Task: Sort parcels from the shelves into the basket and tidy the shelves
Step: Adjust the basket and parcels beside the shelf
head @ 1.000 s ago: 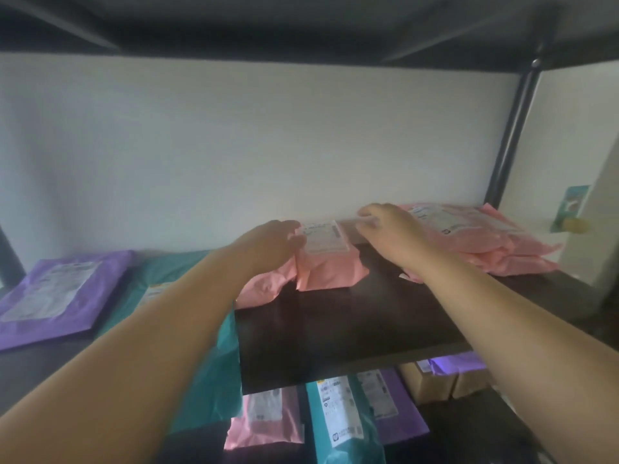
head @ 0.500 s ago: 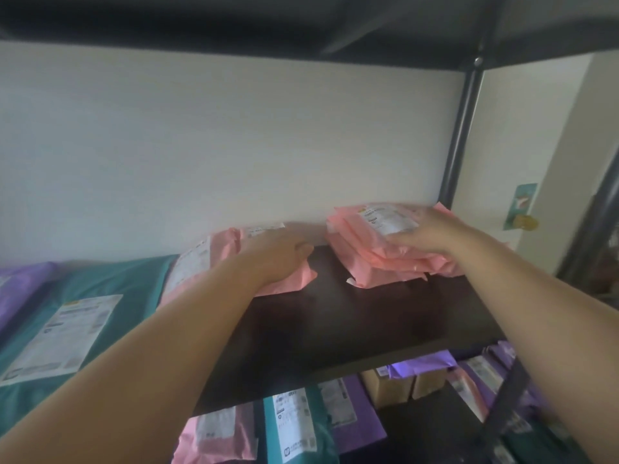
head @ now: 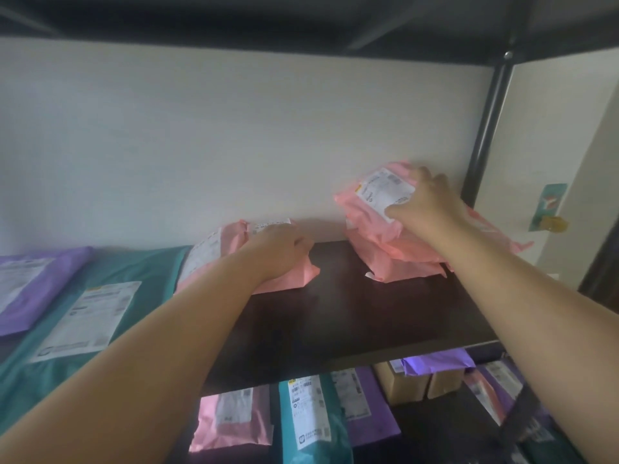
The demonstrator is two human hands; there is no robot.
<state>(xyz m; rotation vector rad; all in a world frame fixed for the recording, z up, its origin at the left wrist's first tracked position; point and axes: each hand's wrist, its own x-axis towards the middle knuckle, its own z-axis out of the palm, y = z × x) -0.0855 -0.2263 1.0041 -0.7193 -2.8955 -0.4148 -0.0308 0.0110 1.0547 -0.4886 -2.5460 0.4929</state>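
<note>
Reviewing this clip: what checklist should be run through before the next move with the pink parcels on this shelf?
1. Grip of right hand on pink stack: ok, thumb and fingers curl round its top.
2. Grip of left hand on left pink parcels: cannot tell.
3. Bare shelf between the two piles: ok.
4. Stack edges aligned: not ok, upper parcels sit askew.
5. basket in view: not ok.
</note>
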